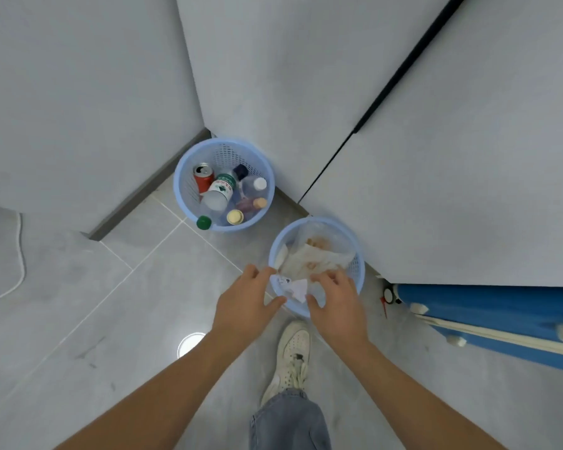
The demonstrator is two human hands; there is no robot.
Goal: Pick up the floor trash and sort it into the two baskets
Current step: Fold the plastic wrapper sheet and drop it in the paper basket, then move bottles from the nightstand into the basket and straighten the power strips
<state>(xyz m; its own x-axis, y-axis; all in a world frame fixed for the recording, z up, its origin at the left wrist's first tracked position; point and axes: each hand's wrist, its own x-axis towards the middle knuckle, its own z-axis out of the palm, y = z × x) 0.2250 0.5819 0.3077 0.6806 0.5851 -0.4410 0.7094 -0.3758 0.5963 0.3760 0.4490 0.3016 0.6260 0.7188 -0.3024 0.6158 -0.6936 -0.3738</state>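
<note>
Both hands [246, 302] [337, 302] spread, fingers loose, over near basket [359, 264].

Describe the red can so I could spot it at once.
Find the corner where the grey walls meet; the far blue basket stands there, full of bottles. The red can leans against its left inner wall, silver top up. It is the only red, metal item among clear plastic bottles.
</note>
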